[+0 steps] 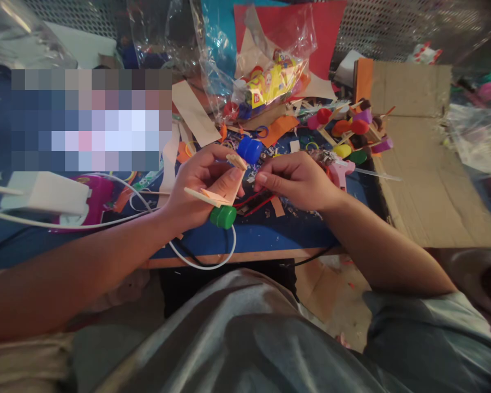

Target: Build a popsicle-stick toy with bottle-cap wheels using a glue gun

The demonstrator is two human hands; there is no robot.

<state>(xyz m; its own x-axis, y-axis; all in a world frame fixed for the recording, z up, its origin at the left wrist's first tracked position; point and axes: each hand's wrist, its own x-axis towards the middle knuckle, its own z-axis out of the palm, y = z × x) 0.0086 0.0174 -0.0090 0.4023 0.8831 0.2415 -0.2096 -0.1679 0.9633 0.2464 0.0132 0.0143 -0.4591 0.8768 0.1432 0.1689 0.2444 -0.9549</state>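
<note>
My left hand (pixel 200 183) is closed around a small frame of wooden craft sticks (pixel 208 196). A green bottle cap (pixel 223 216) sits at the frame's lower corner, below my fingers. By its upper end is a blue bottle cap (pixel 249 150); whether it is joined to the sticks I cannot tell. My right hand (pixel 298 180) is just to the right, apart from the frame, with thumb and forefinger pinched together. What lies between those fingertips, if anything, is too small to make out. A pink glue gun (pixel 341 172) lies beside my right wrist, partly hidden.
Paper scraps and bits litter the blue tabletop (pixel 294 232). Another stick-and-cap build (pixel 358 128) stands at right, near a cardboard sheet (pixel 442 191). Behind is a clear plastic bag (pixel 270 82) with a yellow packet. A white adapter (pixel 45 194) and white cable (pixel 204 267) are leftward.
</note>
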